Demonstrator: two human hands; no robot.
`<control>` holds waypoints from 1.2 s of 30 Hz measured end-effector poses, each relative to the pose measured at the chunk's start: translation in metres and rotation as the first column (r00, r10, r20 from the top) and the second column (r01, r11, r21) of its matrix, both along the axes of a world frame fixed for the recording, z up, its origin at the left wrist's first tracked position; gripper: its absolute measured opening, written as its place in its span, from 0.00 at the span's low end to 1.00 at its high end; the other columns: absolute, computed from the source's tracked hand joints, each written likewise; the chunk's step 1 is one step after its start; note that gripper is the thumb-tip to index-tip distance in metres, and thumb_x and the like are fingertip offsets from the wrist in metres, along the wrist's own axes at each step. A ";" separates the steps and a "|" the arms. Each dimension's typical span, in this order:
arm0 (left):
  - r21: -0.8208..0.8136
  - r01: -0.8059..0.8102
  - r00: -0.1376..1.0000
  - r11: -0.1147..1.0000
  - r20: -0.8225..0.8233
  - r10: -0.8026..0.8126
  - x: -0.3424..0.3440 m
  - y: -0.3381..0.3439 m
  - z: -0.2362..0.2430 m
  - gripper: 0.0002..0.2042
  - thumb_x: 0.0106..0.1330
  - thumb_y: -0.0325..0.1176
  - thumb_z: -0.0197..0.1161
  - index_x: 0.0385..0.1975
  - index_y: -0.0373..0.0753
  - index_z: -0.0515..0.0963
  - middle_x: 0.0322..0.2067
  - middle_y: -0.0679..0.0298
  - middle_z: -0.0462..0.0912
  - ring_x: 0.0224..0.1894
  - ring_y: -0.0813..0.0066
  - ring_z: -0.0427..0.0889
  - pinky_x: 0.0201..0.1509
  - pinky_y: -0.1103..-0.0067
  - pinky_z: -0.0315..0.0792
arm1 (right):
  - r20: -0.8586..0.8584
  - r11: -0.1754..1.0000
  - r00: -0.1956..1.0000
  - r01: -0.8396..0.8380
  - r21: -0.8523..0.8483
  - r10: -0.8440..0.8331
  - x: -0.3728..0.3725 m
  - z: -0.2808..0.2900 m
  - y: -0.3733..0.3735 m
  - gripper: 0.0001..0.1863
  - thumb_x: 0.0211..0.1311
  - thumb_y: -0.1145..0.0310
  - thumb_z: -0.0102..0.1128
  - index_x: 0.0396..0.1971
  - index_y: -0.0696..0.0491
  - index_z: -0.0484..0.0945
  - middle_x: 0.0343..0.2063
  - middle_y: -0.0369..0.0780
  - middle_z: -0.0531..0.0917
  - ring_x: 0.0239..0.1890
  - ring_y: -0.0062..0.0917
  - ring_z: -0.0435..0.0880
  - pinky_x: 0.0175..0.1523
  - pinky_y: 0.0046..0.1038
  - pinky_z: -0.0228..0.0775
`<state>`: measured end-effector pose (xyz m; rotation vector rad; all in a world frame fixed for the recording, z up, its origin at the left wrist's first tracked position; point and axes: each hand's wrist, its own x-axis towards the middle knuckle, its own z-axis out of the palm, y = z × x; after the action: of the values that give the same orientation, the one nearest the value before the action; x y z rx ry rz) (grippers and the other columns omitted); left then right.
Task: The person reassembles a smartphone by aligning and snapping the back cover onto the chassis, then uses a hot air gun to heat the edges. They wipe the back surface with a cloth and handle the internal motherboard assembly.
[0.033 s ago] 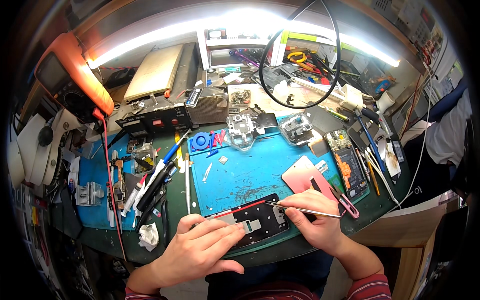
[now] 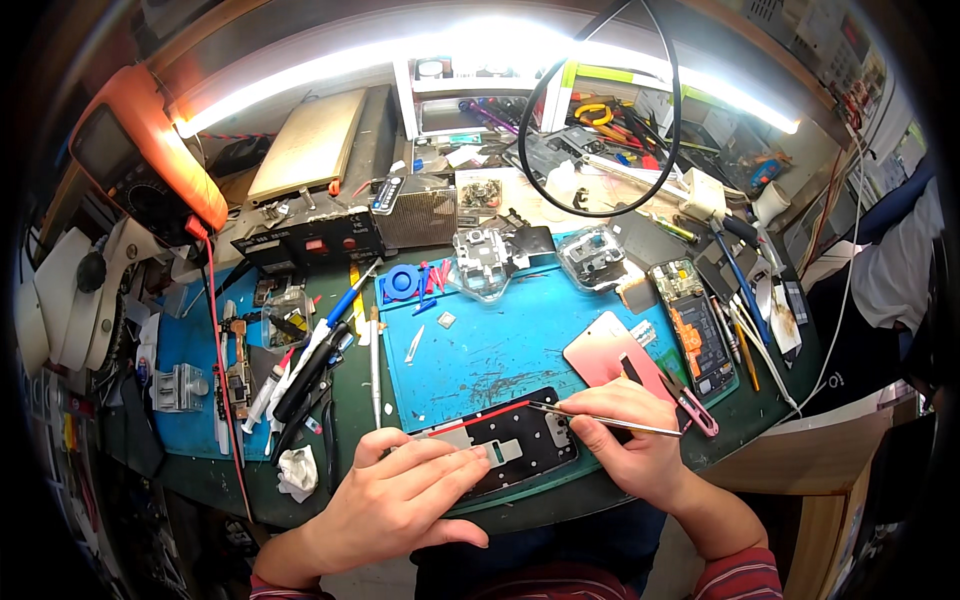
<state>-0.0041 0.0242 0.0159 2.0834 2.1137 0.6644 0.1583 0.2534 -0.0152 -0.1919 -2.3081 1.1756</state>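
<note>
A black phone frame [image 2: 537, 449] lies on the near edge of the blue mat, with a thin red adhesive strip [image 2: 492, 411] along its far edge and a pale grey piece on its face. My left hand [image 2: 405, 495] rests on the frame's left part, fingers stretched out and gripping nothing, covering that end. Between the thumb and fingers of my right hand [image 2: 635, 440] is a pair of metal tweezers [image 2: 620, 424]. The tweezer tips touch or hover at the strip's right end; I cannot tell which.
The blue mat [image 2: 480, 350] spreads beyond the frame. A pink back cover [image 2: 610, 350], pink-handled cutters [image 2: 695, 408] and an opened phone [image 2: 692, 335] lie right. Screwdrivers [image 2: 315, 370] and a crumpled tissue [image 2: 297, 472] lie left. A black cable loop [image 2: 522, 140] hangs above the far side.
</note>
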 end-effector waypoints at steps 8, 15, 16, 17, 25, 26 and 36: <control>0.007 -0.005 1.000 1.000 -0.004 0.005 0.001 0.000 0.000 0.31 0.59 0.60 0.62 0.51 0.40 0.80 0.47 0.70 0.85 0.48 0.77 0.82 0.57 0.75 0.61 | 0.027 1.000 1.000 -0.007 -0.016 0.008 0.001 0.002 0.000 0.08 0.61 0.74 0.67 0.39 0.60 0.85 0.33 0.44 0.88 0.34 0.31 0.84 0.43 0.29 0.73; -0.006 -0.002 1.000 1.000 0.013 0.002 0.000 0.000 0.002 0.30 0.59 0.58 0.64 0.52 0.39 0.79 0.46 0.70 0.85 0.49 0.77 0.81 0.58 0.75 0.60 | 0.027 1.000 1.000 -0.011 0.001 0.011 0.001 0.003 0.000 0.08 0.61 0.74 0.67 0.39 0.60 0.85 0.33 0.44 0.87 0.34 0.31 0.84 0.42 0.29 0.73; -0.007 -0.002 1.000 1.000 0.014 0.002 0.001 0.000 0.002 0.30 0.59 0.58 0.64 0.52 0.39 0.79 0.46 0.70 0.85 0.49 0.77 0.81 0.58 0.75 0.60 | 0.027 1.000 1.000 -0.010 0.001 0.010 0.001 0.003 -0.001 0.08 0.61 0.74 0.67 0.39 0.60 0.85 0.33 0.44 0.87 0.34 0.31 0.84 0.42 0.29 0.73; -0.006 -0.001 1.000 1.000 0.014 0.001 0.001 0.000 0.002 0.30 0.59 0.58 0.64 0.52 0.39 0.79 0.46 0.70 0.85 0.49 0.77 0.81 0.58 0.75 0.60 | 0.027 1.000 1.000 -0.009 0.001 0.009 0.001 0.002 -0.001 0.08 0.60 0.75 0.67 0.39 0.60 0.85 0.33 0.44 0.87 0.33 0.31 0.83 0.42 0.29 0.73; -0.014 -0.002 1.000 1.000 0.013 0.002 0.000 0.000 0.002 0.30 0.59 0.58 0.64 0.52 0.39 0.79 0.47 0.70 0.85 0.49 0.77 0.81 0.58 0.75 0.60 | 0.019 1.000 1.000 -0.022 0.014 0.022 0.000 0.002 -0.001 0.09 0.59 0.75 0.67 0.39 0.59 0.85 0.33 0.44 0.87 0.33 0.32 0.83 0.41 0.30 0.74; -0.015 -0.002 1.000 1.000 0.015 0.002 0.000 0.000 0.002 0.30 0.59 0.58 0.64 0.52 0.39 0.79 0.47 0.70 0.85 0.49 0.77 0.81 0.58 0.75 0.60 | 0.020 0.999 0.999 -0.027 0.017 0.027 0.000 0.002 -0.001 0.09 0.59 0.75 0.67 0.39 0.59 0.85 0.33 0.44 0.87 0.33 0.32 0.83 0.41 0.30 0.74; -0.022 -0.003 1.000 1.000 0.027 0.003 0.000 0.000 0.002 0.30 0.58 0.58 0.63 0.52 0.39 0.79 0.47 0.71 0.85 0.49 0.77 0.81 0.58 0.75 0.59 | -0.008 1.000 1.000 0.006 0.011 -0.006 0.000 0.001 0.000 0.09 0.57 0.77 0.69 0.39 0.58 0.85 0.33 0.42 0.87 0.33 0.32 0.84 0.40 0.29 0.73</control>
<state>-0.0045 0.0247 0.0184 2.0483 2.1004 0.6626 0.1583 0.2530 -0.0137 -0.1892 -2.3052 1.1580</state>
